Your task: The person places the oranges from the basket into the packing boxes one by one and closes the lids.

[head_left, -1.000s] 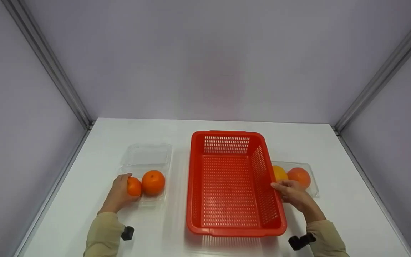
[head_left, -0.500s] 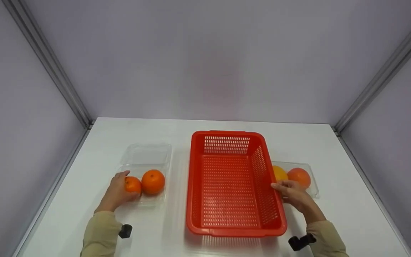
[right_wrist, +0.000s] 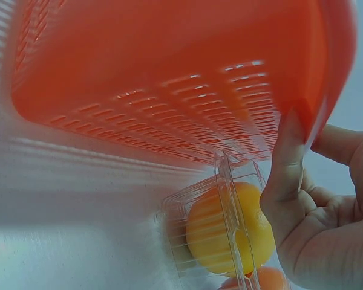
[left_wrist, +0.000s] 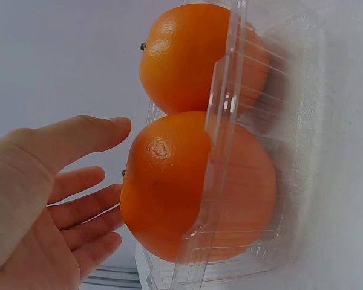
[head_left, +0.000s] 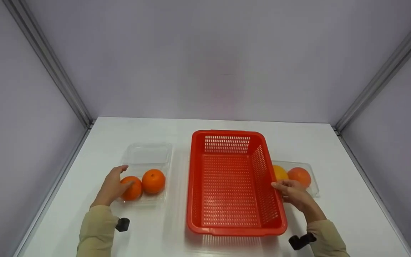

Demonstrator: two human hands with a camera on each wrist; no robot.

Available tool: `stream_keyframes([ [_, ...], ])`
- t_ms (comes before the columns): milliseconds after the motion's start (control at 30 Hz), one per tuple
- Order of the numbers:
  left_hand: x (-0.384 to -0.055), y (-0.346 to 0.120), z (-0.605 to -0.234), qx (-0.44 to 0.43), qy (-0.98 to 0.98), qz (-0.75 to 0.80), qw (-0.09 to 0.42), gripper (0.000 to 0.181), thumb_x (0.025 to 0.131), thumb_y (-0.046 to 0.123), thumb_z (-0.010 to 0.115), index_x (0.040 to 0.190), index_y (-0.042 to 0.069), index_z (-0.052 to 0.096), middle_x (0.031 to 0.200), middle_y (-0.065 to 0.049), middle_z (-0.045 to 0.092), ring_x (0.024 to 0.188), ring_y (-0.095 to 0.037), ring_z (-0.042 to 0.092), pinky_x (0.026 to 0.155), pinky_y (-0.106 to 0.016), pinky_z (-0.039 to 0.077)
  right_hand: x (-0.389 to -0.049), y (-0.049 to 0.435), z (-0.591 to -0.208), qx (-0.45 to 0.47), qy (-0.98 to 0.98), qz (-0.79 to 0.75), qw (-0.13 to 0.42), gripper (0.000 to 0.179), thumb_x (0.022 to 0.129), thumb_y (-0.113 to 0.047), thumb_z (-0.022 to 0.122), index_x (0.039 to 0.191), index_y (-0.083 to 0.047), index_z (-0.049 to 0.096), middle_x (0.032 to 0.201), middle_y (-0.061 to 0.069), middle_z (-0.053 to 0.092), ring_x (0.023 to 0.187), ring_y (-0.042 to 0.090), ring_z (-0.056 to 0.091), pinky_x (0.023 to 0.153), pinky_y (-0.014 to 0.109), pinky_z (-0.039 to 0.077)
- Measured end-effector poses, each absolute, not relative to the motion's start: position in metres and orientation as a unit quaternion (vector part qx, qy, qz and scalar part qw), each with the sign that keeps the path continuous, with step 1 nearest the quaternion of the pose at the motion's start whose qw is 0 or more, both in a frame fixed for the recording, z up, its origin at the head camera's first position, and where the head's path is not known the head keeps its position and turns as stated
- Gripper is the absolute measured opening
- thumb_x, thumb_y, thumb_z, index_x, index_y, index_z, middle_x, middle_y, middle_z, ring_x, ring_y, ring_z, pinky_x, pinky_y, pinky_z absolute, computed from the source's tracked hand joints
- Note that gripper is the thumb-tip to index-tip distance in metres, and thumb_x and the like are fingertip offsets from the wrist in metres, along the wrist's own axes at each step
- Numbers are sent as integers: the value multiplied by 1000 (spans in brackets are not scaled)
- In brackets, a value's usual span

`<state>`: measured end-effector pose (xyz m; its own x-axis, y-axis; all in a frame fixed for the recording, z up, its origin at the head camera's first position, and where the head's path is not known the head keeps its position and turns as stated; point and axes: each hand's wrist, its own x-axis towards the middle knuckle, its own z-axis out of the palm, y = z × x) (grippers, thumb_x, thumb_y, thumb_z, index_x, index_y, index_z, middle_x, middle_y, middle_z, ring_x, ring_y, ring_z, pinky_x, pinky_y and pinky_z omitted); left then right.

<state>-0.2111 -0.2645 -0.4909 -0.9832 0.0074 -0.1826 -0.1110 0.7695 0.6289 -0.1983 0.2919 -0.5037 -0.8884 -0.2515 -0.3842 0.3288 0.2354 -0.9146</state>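
Observation:
Two oranges sit side by side in a clear plastic clamshell box (left_wrist: 215, 241) at the left. My left hand (head_left: 112, 185) is beside the nearer, left orange (head_left: 132, 189), its thumb and fingers spread and curved loosely, gripping nothing. The other orange (head_left: 153, 181) lies to its right. My right hand (head_left: 294, 192) pinches the right rim of a red plastic basket (head_left: 194, 185) between thumb and fingers. In the right wrist view the thumb and fingers lie on either side of that basket rim. No fruit lies inside the basket.
A second clear box (head_left: 314, 189) stands right of the basket, partly hidden by it and my hand. It holds a yellow-orange fruit (right_wrist: 254, 229) and a reddish-orange one (head_left: 299, 177). The left box's lid (head_left: 147, 154) lies folded back. Grey walls surround the white table (head_left: 155, 232).
My left hand has let go of the left orange and drawn back a little to the left, its fingers opening. The orange stays in its box. My right hand and the basket keep still.

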Motion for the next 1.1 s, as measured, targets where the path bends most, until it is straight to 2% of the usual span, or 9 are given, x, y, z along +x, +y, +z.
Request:
stream_keyframes([
  [467,-223,-275,-496,-80,916,385,77,55,96,17,56,142,-5,36,145,-30,41,135,-44,38,116,-56,32,-198,292,-504,25,749,-619,233,29,96,-31,58,103,-3,61,87,-7,69,79,7,68,73,25,59],
  [800,-232,-278,-498,-133,892,432,4,44,97,11,49,135,-10,43,137,-32,48,128,-43,47,113,-52,39,-198,292,-505,32,753,-617,227,26,96,-31,59,99,-5,62,86,-7,70,79,7,69,72,26,59],
  [967,-237,-279,-497,-175,876,449,1,45,97,14,47,135,-11,43,134,-33,50,125,-43,49,110,-51,42,-198,291,-504,33,756,-613,227,29,96,-31,58,102,-3,62,86,-7,70,78,8,69,72,26,59],
  [1100,-242,-278,-498,-203,862,465,24,46,99,16,45,138,-9,41,138,-31,47,128,-42,48,112,-49,42,-198,291,-503,29,756,-613,228,31,97,-31,57,104,-2,61,87,-7,70,79,8,69,73,26,59],
])
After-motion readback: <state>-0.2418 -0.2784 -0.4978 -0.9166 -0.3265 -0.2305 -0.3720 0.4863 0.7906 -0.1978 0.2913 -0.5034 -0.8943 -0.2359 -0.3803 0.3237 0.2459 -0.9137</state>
